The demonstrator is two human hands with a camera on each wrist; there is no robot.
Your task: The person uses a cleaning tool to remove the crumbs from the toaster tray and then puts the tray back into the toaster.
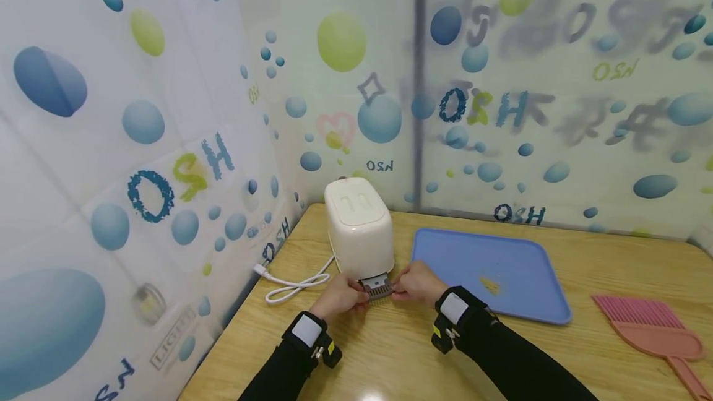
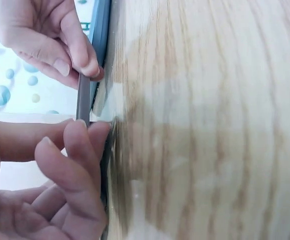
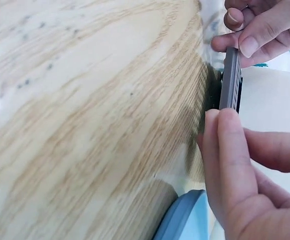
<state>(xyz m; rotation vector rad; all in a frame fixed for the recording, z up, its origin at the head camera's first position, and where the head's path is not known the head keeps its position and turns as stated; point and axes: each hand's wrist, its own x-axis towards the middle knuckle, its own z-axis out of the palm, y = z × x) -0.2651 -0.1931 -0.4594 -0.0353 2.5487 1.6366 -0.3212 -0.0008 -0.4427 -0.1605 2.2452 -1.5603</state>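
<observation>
A white toaster [image 1: 356,234] stands near the left end of the table. At the foot of its near end, a grey slotted crumb tray [image 1: 379,289] sticks partway out. My left hand [image 1: 341,294] pinches the crumb tray's left end, and my right hand [image 1: 419,283] pinches the right end. Seen from the left wrist, the tray's thin front edge [image 2: 84,100] spans the gap between both hands, low over the tabletop. In the right wrist view the fingertips [image 3: 229,120] press on one end of that edge, with slots visible along its side.
A blue tray [image 1: 457,246] with a small patch of yellowish crumbs [image 1: 490,285] lies right of the toaster. Farther right is a pink dustpan with a brush [image 1: 657,333]. The toaster's white cord [image 1: 292,289] loops at the left. Patterned curtains [image 1: 345,98] border the table. Dark specks [image 3: 27,81] dot the tabletop.
</observation>
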